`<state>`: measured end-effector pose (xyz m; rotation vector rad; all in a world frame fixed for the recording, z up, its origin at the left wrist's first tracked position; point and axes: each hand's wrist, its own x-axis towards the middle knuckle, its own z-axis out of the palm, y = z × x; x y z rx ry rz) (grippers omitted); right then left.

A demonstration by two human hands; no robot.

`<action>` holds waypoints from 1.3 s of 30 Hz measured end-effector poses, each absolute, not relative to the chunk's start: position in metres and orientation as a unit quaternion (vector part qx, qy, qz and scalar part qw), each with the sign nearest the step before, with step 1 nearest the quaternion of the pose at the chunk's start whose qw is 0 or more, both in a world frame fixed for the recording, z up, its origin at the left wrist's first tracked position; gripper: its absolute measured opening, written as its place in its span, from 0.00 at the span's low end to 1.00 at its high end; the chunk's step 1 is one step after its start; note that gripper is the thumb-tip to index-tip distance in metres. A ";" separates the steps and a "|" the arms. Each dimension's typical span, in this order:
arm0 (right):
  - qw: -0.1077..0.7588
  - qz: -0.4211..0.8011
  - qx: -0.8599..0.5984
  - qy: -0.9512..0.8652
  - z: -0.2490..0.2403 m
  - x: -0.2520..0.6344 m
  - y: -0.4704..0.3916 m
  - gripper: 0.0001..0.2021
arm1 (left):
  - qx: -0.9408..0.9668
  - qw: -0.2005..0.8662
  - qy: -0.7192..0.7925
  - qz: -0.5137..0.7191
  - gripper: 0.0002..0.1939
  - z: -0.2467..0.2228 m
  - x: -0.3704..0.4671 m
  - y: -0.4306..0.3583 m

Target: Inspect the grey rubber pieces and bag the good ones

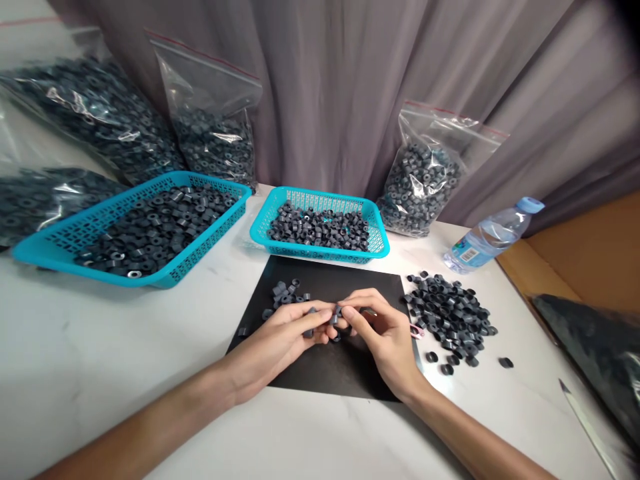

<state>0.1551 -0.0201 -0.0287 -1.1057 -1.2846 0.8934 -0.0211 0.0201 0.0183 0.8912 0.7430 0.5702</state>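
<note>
Over a black mat (pixel 325 373), my two hands meet at the fingertips around a small dark grey cylindrical part (pixel 335 315). My left hand (pixel 285 330) is closed on it from the left, and a second grey part (pixel 310 323) shows among its fingers. The thumb and fingers of my right hand (pixel 385 330) pinch the same part from the right. Something dark shows behind the right fingers, too covered to name. Several loose grey parts (pixel 285 292) lie on the mat beyond my left hand.
Two blue baskets (pixel 170 277) (pixel 320 252) hold many grey parts. A heap of black ring-like caps (pixel 450 313) lies right of the mat, near a pink-handled item (pixel 417 331). Behind stand filled zip bags (pixel 215 143) (pixel 420 180) and a water bottle (pixel 487 237).
</note>
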 end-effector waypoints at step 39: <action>0.245 -0.127 -0.566 -0.777 -0.029 0.229 -0.039 0.09 | 0.399 0.814 0.323 0.271 0.12 0.024 -0.021 0.014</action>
